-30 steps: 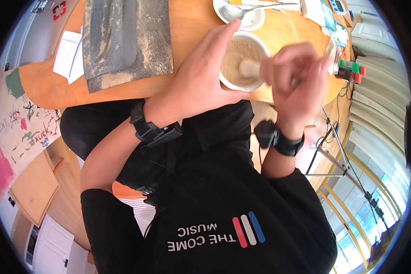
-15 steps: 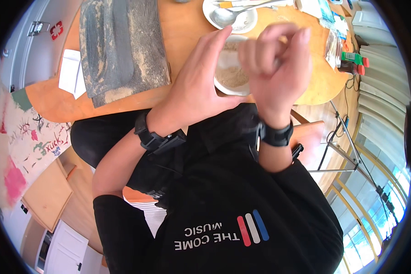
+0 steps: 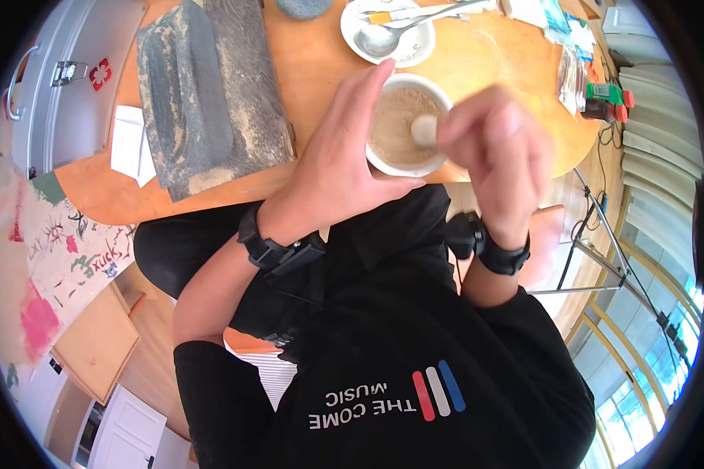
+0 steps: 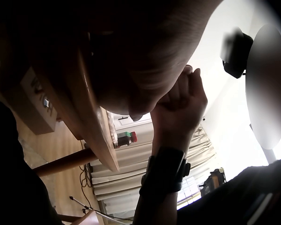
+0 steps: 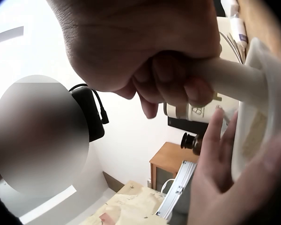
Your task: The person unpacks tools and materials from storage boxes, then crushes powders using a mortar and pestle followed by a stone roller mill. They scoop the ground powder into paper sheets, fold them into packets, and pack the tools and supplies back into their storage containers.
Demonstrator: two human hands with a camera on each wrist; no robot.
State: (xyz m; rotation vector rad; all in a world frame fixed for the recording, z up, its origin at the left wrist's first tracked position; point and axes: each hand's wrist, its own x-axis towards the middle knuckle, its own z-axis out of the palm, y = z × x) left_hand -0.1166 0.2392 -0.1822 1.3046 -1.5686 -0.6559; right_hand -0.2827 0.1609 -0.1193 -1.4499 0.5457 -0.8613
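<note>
My left hand (image 3: 332, 156) grips a white mortar (image 3: 407, 171), with the thumb along its near side and the fingers round its left wall. Pale brown powder (image 3: 391, 129) covers the inside of the mortar. In my right hand (image 3: 504, 160) is a white pestle (image 3: 425, 130), whose rounded end is in the powder near the right side of the mortar. The right wrist view shows curled fingers round the pestle handle (image 5: 239, 82), which slants down past the mortar rim (image 5: 273, 93). From the left wrist, the mortar is hidden behind the dark left hand.
To the left lies a dark slab (image 3: 211, 102) dusted with powder, beside folded white paper (image 3: 127, 144). Beyond the mortar, a white dish (image 3: 353, 48) holds a spoon (image 3: 377, 41) and a brush (image 3: 391, 15). Small capped bottles (image 3: 602, 113) stand at the table's right edge.
My right hand swung left over the mortar, then back right, and the pestle end shows again at the mortar's right side. My left hand keeps its grip on the mortar.
</note>
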